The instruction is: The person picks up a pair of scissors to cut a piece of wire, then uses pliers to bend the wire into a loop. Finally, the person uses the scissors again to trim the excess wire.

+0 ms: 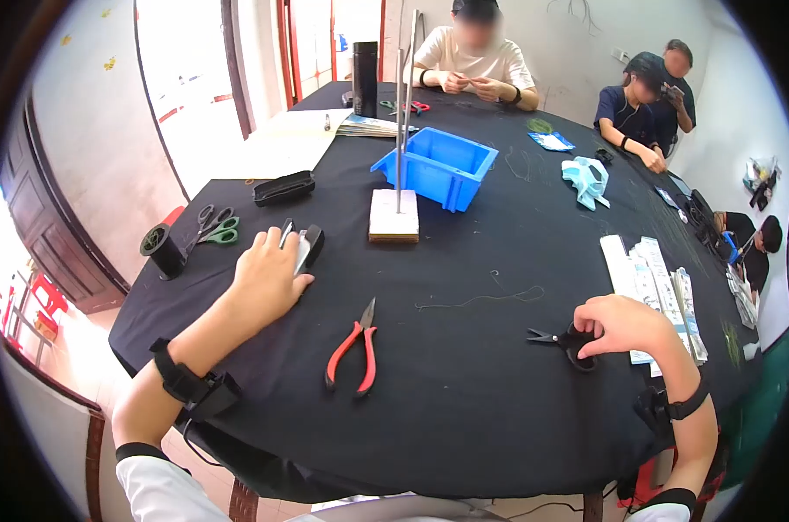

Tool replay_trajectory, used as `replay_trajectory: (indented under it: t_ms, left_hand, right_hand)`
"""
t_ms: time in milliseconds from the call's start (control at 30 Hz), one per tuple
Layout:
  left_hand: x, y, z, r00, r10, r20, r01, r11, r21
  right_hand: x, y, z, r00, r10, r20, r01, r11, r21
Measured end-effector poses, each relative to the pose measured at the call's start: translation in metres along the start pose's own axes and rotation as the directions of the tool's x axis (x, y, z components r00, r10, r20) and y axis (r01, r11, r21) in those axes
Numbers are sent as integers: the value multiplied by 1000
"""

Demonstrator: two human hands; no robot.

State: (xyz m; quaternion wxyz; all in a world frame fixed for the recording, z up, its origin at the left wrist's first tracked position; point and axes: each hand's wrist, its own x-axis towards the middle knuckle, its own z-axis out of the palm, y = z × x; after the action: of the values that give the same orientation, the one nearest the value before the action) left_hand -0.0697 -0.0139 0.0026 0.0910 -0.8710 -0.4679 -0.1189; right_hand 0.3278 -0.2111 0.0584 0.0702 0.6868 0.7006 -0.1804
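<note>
My left hand (271, 277) rests at the left side of the table, its fingers and thumb around a black and silver stapler (310, 247). The fingertips are partly hidden behind it. At the right, my right hand (625, 326) has its fingers curled on the handles of small black scissors (577, 345), whose blades point left. Between my hands lie red-handled pliers (354, 350), jaws pointing away from me. Beyond them a thin line (481, 302) lies loosely curved on the black cloth. Printed packets (654, 287) are just behind my right hand.
A blue bin (446, 170) stands behind a block with upright rods (394, 217). Left are a spool (161, 252), scissors (216, 228) and a black case (284, 188). A light-blue cloth (586, 181) lies right. Several people sit or stand around the table.
</note>
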Motion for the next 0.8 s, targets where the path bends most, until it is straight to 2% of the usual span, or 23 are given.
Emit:
replay_trajectory:
  t_ms: [100,200,333,400,433,533,567,633,667,733,800]
  left_hand:
    - [2,-8,0,1000,6,25,-6,1000,19]
    - [8,-23,8,997,55,-53,-54,998,26]
    - [14,-31,7,1000,-1,-8,1,1000,8]
    - [11,-21,1,975,136,-179,-123,989,81]
    - [10,-14,-4,943,204,-261,-177,977,121]
    - [10,15,-31,944,306,-123,-330,899,-289]
    - [9,24,-38,959,282,-33,-267,856,-444]
    - [11,34,-39,957,266,119,-112,713,-692]
    - [13,32,-32,945,292,149,-82,651,-754]
    - [18,32,-24,901,238,364,209,497,-842]
    - [19,23,-8,852,311,421,328,309,-893]
  right_hand:
    - [1,2,-3,999,37,39,-39,998,57]
    - [2,5,-10,996,50,77,-56,994,91]
    - [9,17,-12,995,27,93,-37,993,111]
    - [15,19,-14,996,37,87,-46,994,100]
    - [15,12,-18,997,67,38,-69,997,40]
    - [25,5,-23,992,61,-106,-40,980,192]
    - [32,7,-22,995,1,-102,29,955,294]
    - [47,4,-21,995,16,-97,37,855,517]
    - [56,3,-19,995,27,-98,39,787,616]
    - [71,6,-12,986,27,-163,91,734,673]
    - [81,8,-6,982,32,-184,120,645,755]
